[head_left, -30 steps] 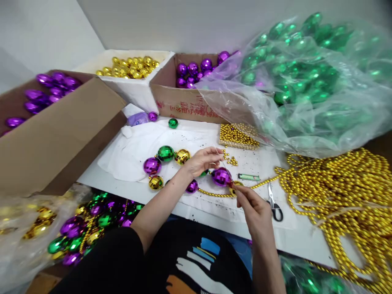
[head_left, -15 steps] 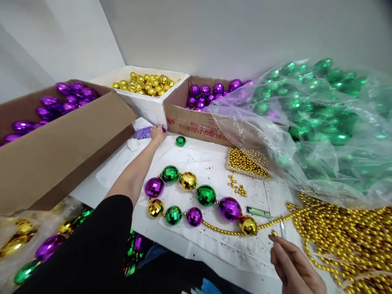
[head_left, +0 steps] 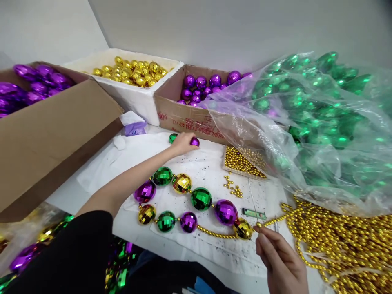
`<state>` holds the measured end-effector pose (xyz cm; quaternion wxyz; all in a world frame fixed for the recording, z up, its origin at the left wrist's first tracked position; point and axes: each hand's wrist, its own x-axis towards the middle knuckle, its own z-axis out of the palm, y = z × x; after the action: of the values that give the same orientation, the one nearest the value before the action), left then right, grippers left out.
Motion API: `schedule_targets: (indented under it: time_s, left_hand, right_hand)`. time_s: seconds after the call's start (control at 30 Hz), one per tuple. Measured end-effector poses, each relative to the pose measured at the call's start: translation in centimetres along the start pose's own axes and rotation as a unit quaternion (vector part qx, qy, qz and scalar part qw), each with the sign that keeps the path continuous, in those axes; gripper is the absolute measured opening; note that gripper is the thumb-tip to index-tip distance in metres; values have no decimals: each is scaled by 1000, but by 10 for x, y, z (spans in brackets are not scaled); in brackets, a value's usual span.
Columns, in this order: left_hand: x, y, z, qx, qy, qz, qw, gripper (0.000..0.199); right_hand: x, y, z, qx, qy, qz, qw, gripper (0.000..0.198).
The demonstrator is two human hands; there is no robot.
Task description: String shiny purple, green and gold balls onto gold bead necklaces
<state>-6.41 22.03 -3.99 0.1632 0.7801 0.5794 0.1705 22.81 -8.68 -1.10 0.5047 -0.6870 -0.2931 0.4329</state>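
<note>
My left hand is closed around a shiny purple ball just above the white cloth. Close to its wrist side lies a green ball. At the lower right, my right hand pinches what looks like a thin string, with a small gold bead at the fingertips. Left of those fingers is a bead necklace of large faceted balls: a gold ball, a purple ball, a green ball and several more, with a run of small gold beads.
Behind stand a white foam box of gold balls and a cardboard box of purple ones. Another cardboard box is at left. A clear bag of green balls, a bead tray, a green-labelled item and gold bead strands lie right.
My left hand has come right and nearer from beside the foam box, and the purple ball now shows in it. My right hand has shifted slightly left, closer to the necklace's gold ball.
</note>
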Motion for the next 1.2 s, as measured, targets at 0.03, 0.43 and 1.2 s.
schedule_targets:
  time_s: [0.03,0.43,1.2]
  left_hand:
    - [4,12,11,-5,-23,18,1000,48]
    - [-2,-46,-18,66,2,-76,995,40]
    - [-164,100,29,-811,-154,-128,550,40]
  right_hand:
    - [-2,0,2,-13,-6,-14,1000,41]
    - [-7,13,-12,-32,-17,-35,999,36]
    - [-45,-7,0,-118,-68,-162,977,22]
